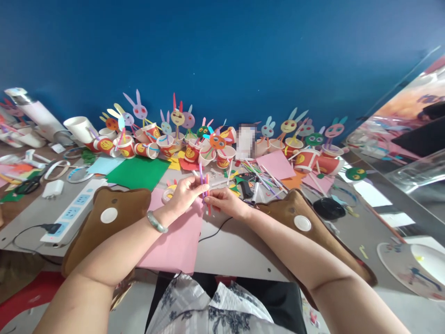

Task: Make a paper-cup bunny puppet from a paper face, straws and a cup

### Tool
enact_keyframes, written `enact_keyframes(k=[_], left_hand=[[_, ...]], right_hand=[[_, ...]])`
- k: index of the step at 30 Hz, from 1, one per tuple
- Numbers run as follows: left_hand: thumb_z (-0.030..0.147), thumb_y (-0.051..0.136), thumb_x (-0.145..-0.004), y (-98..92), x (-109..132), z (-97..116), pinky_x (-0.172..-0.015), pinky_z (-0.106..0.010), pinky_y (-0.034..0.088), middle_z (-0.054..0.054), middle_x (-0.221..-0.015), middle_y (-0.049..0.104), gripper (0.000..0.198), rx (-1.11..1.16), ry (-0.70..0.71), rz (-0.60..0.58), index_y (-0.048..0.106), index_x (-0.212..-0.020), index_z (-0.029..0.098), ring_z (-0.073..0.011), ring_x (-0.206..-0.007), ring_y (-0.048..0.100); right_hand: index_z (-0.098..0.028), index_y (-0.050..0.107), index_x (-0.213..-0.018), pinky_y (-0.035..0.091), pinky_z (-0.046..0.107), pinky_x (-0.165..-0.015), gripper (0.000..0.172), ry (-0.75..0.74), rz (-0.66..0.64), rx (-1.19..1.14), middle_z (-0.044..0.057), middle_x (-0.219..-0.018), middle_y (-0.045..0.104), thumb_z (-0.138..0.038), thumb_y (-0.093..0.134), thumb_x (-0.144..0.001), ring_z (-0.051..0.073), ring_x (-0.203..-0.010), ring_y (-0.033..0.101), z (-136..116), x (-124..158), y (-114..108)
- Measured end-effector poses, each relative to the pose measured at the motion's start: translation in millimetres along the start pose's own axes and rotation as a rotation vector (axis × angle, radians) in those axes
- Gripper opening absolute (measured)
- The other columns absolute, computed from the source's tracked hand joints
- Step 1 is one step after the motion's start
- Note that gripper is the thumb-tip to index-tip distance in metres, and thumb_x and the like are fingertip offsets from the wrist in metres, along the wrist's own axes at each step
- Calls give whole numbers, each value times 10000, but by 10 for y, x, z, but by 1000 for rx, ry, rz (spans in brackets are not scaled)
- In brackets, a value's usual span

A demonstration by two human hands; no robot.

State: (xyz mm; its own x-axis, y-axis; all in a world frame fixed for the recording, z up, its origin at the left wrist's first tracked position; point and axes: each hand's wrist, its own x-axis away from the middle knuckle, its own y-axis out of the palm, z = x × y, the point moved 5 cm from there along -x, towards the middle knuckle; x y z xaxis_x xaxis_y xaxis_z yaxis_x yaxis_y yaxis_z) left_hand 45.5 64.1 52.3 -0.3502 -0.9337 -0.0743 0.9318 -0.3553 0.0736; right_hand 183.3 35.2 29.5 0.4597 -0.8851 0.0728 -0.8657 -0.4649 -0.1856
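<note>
While both hands meet at frame centre, left hand and right hand pinch closed on thin purple and pink paper strips above pink paper sheet; strips look mid-alignment, any further handling needs steady fingertip pinch, ends even

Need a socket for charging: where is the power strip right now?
In the head view, the power strip lies left on the table, just left of the brown cushion, below the green paper.
</note>
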Motion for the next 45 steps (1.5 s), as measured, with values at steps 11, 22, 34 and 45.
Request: enact_keyframes(k=[11,22,34,45], left_hand=[[399,770,-763,37,51,74,-700,-268,531,-21,-772,684,276,56,-19,13,675,-836,150,-131,-708,623],[411,771,-749,17,-2,39,-692,-244,474,-15,-779,665,299,-6,-29,-60,696,-859,144,-119,-728,585],[421,712,-809,32,20,-1,-586,-236,430,-22,-665,649,303,-109,-90,-137,688,-732,129,-112,-613,569],[526,750,-752,39,19,-84,-579,-239,428,-11,-659,624,378,-89,-94,-121,717,-735,151,-112,-616,542]], right_hand=[[-144,721,-852,308,230,-483,517,11,-24,17,-33,-544,560,-653,629,-845,80,-479,413,-66,29,1],[-161,648,-761,312,237,-497,545,-10,70,43,-38,-543,525,-695,589,-851,83,-485,421,18,10,1],[-163,623,-721,303,240,-497,506,-13,140,89,-32,-546,523,-648,593,-864,85,-492,421,16,12,-39],[-162,614,-696,324,234,-504,535,-45,162,223,-39,-544,488,-668,569,-867,91,-503,423,-12,9,-6]])
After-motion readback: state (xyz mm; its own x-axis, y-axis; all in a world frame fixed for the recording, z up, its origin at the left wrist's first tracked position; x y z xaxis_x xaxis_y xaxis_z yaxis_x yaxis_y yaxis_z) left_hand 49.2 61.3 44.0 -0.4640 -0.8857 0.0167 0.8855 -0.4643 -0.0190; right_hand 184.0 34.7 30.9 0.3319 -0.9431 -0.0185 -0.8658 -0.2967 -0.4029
